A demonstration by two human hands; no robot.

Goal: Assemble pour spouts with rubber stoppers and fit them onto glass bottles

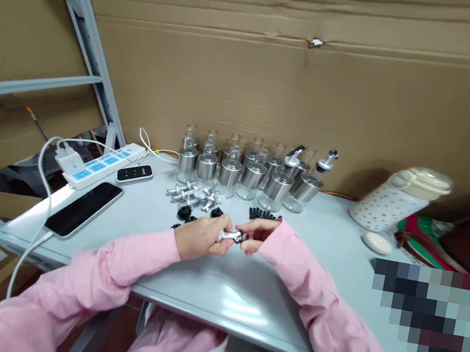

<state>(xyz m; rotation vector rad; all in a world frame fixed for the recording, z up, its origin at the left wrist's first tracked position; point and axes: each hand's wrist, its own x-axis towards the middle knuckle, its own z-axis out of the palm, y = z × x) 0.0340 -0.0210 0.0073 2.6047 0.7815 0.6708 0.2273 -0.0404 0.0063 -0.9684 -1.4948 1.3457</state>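
Left hand (202, 237) curls round a silver spout (230, 236); right hand (259, 232) pinches its black end (243, 237) (hands close together).

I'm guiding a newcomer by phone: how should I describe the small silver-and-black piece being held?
On the pale grey table, find the bare left hand and bare right hand in pink sleeves. Between them is the small silver-and-black piece. Unlike the loose, slim silver parts piled on the table behind it, this one is held.

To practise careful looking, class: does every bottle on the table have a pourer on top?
No: the leftmost front bottle stands with nothing fitted on top.
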